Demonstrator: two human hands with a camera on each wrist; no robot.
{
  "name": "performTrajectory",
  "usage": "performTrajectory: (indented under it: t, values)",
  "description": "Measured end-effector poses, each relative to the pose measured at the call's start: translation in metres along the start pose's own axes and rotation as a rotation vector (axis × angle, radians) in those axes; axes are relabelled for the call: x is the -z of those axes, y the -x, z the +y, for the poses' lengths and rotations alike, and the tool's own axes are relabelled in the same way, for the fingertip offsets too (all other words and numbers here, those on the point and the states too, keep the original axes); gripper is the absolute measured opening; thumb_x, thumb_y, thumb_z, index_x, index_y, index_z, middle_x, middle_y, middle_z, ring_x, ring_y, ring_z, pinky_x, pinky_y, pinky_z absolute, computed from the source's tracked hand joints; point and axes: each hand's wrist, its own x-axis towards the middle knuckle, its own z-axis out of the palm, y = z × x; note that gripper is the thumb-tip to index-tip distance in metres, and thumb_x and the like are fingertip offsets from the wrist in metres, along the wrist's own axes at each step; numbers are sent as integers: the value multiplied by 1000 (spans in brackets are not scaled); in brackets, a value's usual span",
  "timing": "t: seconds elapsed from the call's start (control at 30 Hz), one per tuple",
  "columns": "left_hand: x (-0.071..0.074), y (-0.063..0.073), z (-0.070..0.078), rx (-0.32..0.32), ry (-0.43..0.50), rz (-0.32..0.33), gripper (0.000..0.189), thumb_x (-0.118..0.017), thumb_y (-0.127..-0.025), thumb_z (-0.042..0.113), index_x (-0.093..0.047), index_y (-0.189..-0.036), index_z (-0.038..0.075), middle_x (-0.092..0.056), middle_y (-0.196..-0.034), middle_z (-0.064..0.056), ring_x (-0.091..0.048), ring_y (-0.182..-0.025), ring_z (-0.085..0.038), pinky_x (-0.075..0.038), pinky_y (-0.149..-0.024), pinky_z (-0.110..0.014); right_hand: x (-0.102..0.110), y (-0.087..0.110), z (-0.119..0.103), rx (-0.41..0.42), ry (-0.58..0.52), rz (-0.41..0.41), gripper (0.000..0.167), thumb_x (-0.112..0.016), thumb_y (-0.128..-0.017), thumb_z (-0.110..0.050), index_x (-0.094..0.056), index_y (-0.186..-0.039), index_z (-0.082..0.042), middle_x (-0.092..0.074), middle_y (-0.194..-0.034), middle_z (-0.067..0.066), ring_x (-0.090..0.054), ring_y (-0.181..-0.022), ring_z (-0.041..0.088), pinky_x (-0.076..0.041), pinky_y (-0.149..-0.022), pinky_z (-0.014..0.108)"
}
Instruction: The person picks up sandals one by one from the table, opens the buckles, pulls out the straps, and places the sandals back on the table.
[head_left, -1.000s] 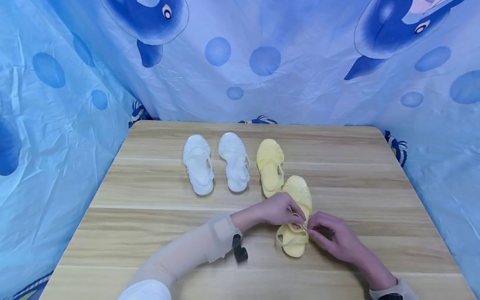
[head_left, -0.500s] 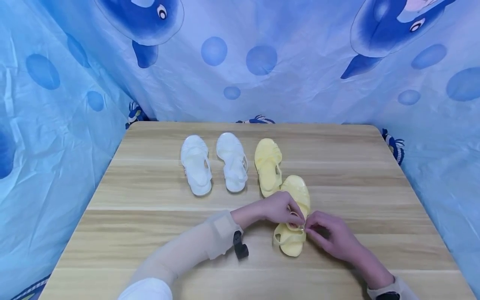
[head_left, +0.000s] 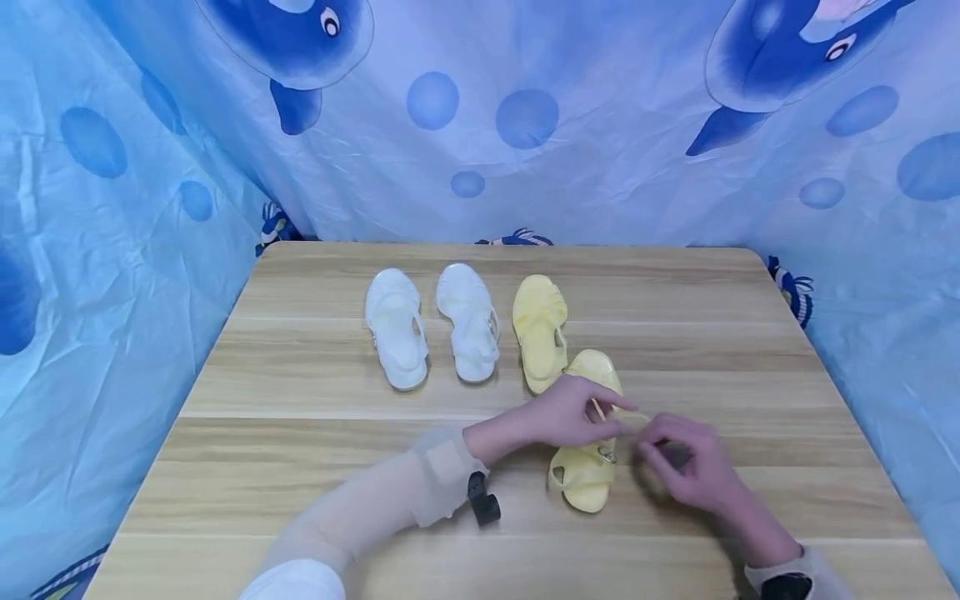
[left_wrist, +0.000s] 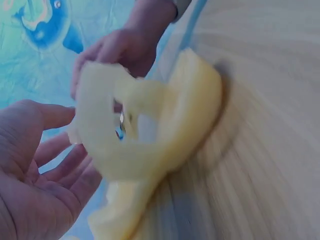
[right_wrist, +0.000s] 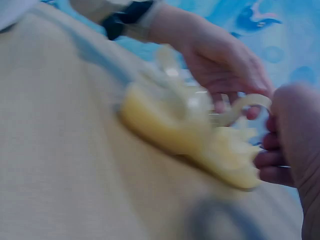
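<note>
A yellow sandal (head_left: 583,482) lies toe away on the table, with a small metal buckle (head_left: 607,454) on its right side. Over its middle is my left hand (head_left: 566,412), index finger stretched out and thumb apart, close to the loose strap. From the sandal the strap (right_wrist: 245,102) arcs across to my right hand (head_left: 693,462), whose curled, blurred fingers pinch near its end. The left wrist view shows the left fingers relaxed beside the sandal's heel band (left_wrist: 92,115). Part of the sandal is hidden under the left hand in the head view.
Another yellow sandal (head_left: 540,333) lies just beyond, close to the worked one's toe. Two white sandals, the left one (head_left: 397,329) and the right one (head_left: 468,325), lie further left. A blue patterned curtain (head_left: 480,125) surrounds the wooden table (head_left: 300,375).
Both hands were pinching at the buckle. Now the right hand has moved right, the strap sticks out to the right, and the left fingers have spread, uncovering the buckle.
</note>
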Motion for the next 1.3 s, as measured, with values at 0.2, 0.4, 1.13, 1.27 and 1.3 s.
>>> performTrajectory:
  t: [0.2, 0.4, 1.13, 1.27, 1.3]
  values:
    - [-12, -5, 14, -78, -174, -117, 45, -76, -99, 17, -68, -143, 14, -81, -112, -1, -67, -77, 12, -52, -73, -2, 25, -20, -5, 28, -15, 255, 25, -57, -78, 22, -56, -64, 2, -59, -62, 3, -54, -61, 5, -42, -55, 17]
    - [-5, 11, 14, -17, -296, -105, 44, -83, -91, 20, -75, -133, 14, -82, -114, 2, -71, -88, 3, -51, -75, -4, 13, -15, -8, -48, 109, 135, 20, -70, -76, 18, -69, -76, -2, -69, -72, 5, -64, -72, 5, -53, -73, 12]
    - [2, 35, -3, -1, -392, -5, 10, -82, -95, 19, -86, -103, 15, -83, -95, 3, -67, -78, 3, -47, -72, -5, -31, -24, -38, -735, 182, -202, 25, -85, -80, -1, -77, -87, -23, -72, -80, -13, -64, -74, -2, -60, -65, 22]
    - [5, 40, -8, -47, -381, 18, 11, -82, -95, 20, -86, -103, 13, -79, -86, 3, -52, -66, 5, -40, -62, -5, -30, -22, -39, -719, 165, -176, 26, -85, -80, 2, -77, -89, -21, -74, -83, -11, -66, -76, -2, -61, -65, 23]
    - [6, 40, -9, -58, -382, 19, 12, -82, -94, 20, -85, -104, 13, -78, -85, 3, -51, -65, 4, -39, -62, -6, -30, -22, -39, -712, 163, -173, 26, -84, -80, 2, -77, -89, -21, -74, -84, -11, -66, -76, -2, -61, -65, 23]
